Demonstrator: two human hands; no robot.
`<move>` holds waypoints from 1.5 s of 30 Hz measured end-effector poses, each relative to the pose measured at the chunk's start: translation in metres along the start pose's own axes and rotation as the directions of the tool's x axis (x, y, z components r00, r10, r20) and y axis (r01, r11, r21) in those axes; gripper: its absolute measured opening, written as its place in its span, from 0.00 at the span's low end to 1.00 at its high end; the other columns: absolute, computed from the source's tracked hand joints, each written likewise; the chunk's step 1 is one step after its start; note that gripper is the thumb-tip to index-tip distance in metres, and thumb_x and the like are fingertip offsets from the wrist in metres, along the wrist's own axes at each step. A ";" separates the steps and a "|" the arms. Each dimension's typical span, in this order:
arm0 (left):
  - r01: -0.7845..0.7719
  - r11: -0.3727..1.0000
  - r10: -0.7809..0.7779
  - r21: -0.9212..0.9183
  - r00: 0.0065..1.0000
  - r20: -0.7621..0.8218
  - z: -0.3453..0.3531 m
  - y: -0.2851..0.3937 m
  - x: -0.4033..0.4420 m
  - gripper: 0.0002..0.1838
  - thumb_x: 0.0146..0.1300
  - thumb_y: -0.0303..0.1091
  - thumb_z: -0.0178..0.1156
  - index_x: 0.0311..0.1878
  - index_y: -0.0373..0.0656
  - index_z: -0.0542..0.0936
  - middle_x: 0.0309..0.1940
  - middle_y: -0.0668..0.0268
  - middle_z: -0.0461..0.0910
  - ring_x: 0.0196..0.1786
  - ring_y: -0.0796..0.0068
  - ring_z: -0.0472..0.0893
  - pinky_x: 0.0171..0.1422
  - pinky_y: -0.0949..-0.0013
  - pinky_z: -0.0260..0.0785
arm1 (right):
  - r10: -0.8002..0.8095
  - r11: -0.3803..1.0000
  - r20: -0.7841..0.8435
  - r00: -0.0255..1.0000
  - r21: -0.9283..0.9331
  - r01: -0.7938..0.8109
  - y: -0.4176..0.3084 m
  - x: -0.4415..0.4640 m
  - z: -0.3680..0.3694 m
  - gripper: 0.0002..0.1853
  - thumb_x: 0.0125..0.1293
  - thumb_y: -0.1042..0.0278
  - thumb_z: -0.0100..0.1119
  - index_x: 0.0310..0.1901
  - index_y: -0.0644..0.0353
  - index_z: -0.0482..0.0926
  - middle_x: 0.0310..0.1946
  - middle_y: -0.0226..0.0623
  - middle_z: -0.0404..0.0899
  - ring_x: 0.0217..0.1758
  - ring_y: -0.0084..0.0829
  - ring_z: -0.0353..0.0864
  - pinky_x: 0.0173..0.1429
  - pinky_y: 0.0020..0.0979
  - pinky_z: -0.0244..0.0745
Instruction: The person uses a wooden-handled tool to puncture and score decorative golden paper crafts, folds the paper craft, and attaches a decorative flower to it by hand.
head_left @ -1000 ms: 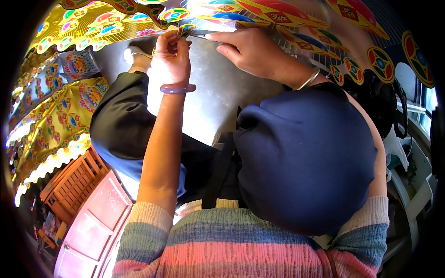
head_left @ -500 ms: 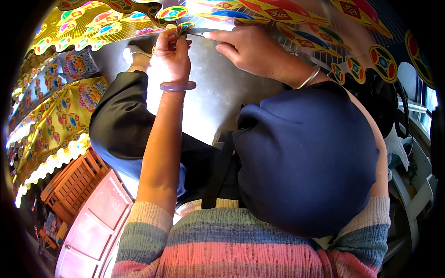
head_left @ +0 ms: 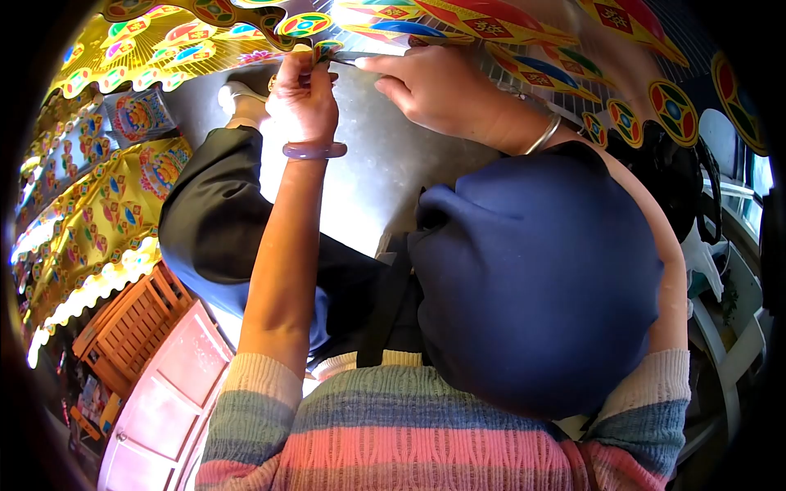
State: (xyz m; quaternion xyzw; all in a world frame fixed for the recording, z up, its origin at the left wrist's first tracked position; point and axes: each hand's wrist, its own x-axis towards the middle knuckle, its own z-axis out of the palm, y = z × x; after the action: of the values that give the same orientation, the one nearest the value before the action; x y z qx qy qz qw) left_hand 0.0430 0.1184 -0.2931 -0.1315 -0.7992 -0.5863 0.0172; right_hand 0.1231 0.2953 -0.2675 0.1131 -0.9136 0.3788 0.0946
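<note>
Your left hand is closed at the near edge of the shiny patterned sheet, pinching a small round medallion on that edge. Your right hand, just below the sheet, grips a slim dark tool, index finger extended along it, its tip right by the medallion. Well below the sheet, toward your left, stands a pink panelled cabinet beside a slatted wooden piece.

Open room between forearms, navy bulge (broad) nearer, patterned sheet beyond
</note>
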 end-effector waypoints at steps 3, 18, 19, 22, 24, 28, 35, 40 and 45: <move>-0.008 1.000 0.008 -0.010 1.000 -0.003 0.000 -0.001 0.001 0.06 0.59 0.18 0.60 0.39 0.38 0.77 0.29 0.66 0.81 0.28 0.80 0.80 0.33 0.76 0.76 | -0.019 0.998 -0.005 1.000 -0.061 0.019 0.001 0.001 0.001 0.16 0.60 0.67 0.52 0.49 0.56 0.80 0.25 0.48 0.80 0.26 0.42 0.81 0.31 0.39 0.75; 0.010 0.998 -0.009 -0.067 1.000 0.010 -0.003 -0.006 0.005 0.08 0.59 0.17 0.60 0.41 0.38 0.77 0.31 0.65 0.81 0.28 0.77 0.82 0.33 0.76 0.76 | -0.075 0.908 0.104 0.992 -0.404 0.111 -0.011 0.007 -0.014 0.18 0.61 0.70 0.51 0.53 0.56 0.79 0.31 0.50 0.81 0.30 0.43 0.83 0.33 0.38 0.76; 0.012 0.998 -0.012 -0.065 1.000 0.011 -0.003 -0.006 0.006 0.08 0.59 0.17 0.60 0.41 0.38 0.76 0.31 0.65 0.81 0.28 0.77 0.82 0.33 0.75 0.76 | -0.101 0.868 0.125 0.987 -0.474 0.149 -0.012 0.008 -0.016 0.18 0.61 0.70 0.51 0.53 0.56 0.79 0.30 0.51 0.81 0.30 0.43 0.83 0.33 0.38 0.77; 0.030 0.998 -0.029 -0.052 0.999 0.018 -0.004 -0.005 0.005 0.07 0.59 0.17 0.60 0.40 0.38 0.76 0.30 0.65 0.81 0.28 0.77 0.81 0.33 0.75 0.76 | -0.023 0.942 0.100 0.995 -0.330 0.056 -0.014 0.007 -0.013 0.18 0.61 0.69 0.51 0.52 0.56 0.79 0.31 0.50 0.81 0.30 0.43 0.83 0.33 0.38 0.77; 0.035 0.999 -0.034 -0.036 0.999 0.017 -0.004 -0.004 0.005 0.07 0.59 0.17 0.60 0.39 0.38 0.77 0.30 0.65 0.81 0.28 0.77 0.81 0.33 0.75 0.76 | 0.019 0.987 0.046 0.999 -0.160 -0.012 -0.006 0.004 0.000 0.18 0.60 0.68 0.54 0.53 0.52 0.79 0.32 0.48 0.80 0.27 0.41 0.82 0.32 0.37 0.77; 0.043 0.998 -0.043 -0.040 0.999 0.013 -0.004 -0.003 0.006 0.07 0.59 0.17 0.59 0.39 0.38 0.77 0.29 0.66 0.81 0.28 0.78 0.81 0.33 0.75 0.76 | 0.011 0.972 0.085 0.996 -0.234 0.009 -0.009 0.007 -0.006 0.18 0.60 0.68 0.52 0.53 0.56 0.79 0.30 0.48 0.81 0.29 0.41 0.84 0.33 0.38 0.78; 0.069 0.997 -0.068 -0.036 0.997 0.029 -0.005 -0.003 0.007 0.06 0.59 0.17 0.59 0.38 0.37 0.76 0.30 0.66 0.81 0.28 0.79 0.80 0.34 0.74 0.77 | -0.018 0.955 0.069 0.997 -0.294 0.037 -0.011 0.007 -0.007 0.19 0.60 0.68 0.53 0.53 0.54 0.79 0.32 0.48 0.81 0.28 0.41 0.83 0.32 0.36 0.78; 0.053 0.997 -0.052 -0.052 0.998 0.026 -0.005 -0.004 0.008 0.06 0.60 0.18 0.59 0.38 0.37 0.76 0.31 0.65 0.81 0.28 0.79 0.80 0.34 0.74 0.77 | -0.002 0.978 0.003 1.000 -0.207 0.003 -0.006 0.007 0.001 0.19 0.58 0.67 0.56 0.53 0.51 0.79 0.36 0.49 0.80 0.26 0.42 0.82 0.34 0.37 0.78; 0.058 0.998 -0.057 -0.023 0.997 0.048 -0.007 -0.006 0.010 0.06 0.60 0.17 0.59 0.38 0.37 0.75 0.31 0.65 0.81 0.29 0.79 0.81 0.34 0.74 0.77 | 0.007 0.921 0.090 0.996 -0.390 0.029 -0.018 0.010 -0.012 0.17 0.61 0.66 0.56 0.52 0.53 0.80 0.35 0.51 0.81 0.29 0.45 0.82 0.39 0.40 0.77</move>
State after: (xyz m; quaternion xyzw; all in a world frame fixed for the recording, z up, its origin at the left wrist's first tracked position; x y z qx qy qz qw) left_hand 0.0310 0.1118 -0.2949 -0.1225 -0.7957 -0.5928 -0.0201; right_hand 0.1194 0.2899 -0.2448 0.1141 -0.9735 0.1832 0.0762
